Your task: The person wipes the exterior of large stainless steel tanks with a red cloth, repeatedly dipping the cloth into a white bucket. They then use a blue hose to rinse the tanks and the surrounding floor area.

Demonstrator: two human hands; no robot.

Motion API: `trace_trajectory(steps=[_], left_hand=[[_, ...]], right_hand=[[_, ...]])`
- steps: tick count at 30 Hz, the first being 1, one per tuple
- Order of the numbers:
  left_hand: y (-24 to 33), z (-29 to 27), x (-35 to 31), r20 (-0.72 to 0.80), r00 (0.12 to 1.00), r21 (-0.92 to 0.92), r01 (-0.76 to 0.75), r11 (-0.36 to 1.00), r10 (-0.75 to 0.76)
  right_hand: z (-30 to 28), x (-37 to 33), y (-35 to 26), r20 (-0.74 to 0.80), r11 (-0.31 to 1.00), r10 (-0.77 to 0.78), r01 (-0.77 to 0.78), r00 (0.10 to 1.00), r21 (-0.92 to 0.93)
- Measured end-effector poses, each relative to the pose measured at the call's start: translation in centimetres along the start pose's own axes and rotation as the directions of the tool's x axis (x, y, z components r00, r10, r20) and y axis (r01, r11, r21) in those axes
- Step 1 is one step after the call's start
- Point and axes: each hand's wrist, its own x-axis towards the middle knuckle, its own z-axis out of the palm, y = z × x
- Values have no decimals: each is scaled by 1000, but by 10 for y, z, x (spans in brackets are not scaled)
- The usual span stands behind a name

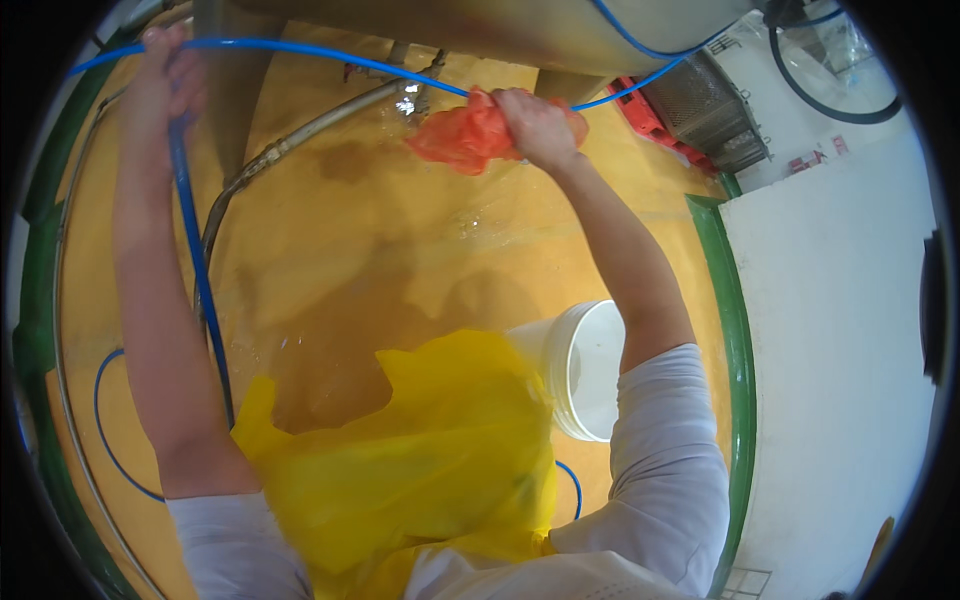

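Note:
My left hand (172, 80), slightly blurred at the upper left, is closed around a blue hose (300, 48). A length of it drops from that fist past my forearm. My right hand (540, 128) grips a crumpled, thin red-orange sheet (465, 138), perhaps a plastic bag or a cloth, at the upper middle. The hose runs into the red sheet on its left and comes out on its right. Both arms are stretched forward, with the hose spanning between the hands. What the right fingers do underneath the sheet is hidden.
A large metal vessel (440, 30) stands ahead, with a grey pipe (300, 150) beneath it. A white bucket (598, 370) is by my right arm. A dark mesh crate (705, 105) on red plastic sits near the white wall (830, 300). The yellow floor (480, 260) looks wet. I wear a yellow apron (420, 440).

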Motion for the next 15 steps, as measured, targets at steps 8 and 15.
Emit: trace_trajectory(steps=[8, 15], left_hand=[[26, -33, 24, 355, 928, -203, -38, 978, 110], [27, -34, 25, 322, 939, -228, -49, 972, 123]], right_hand=[[-106, -90, 193, 134, 842, 207, -107, 969, -528], [-203, -108, 257, 30, 640, 301, -178, 953, -747]])
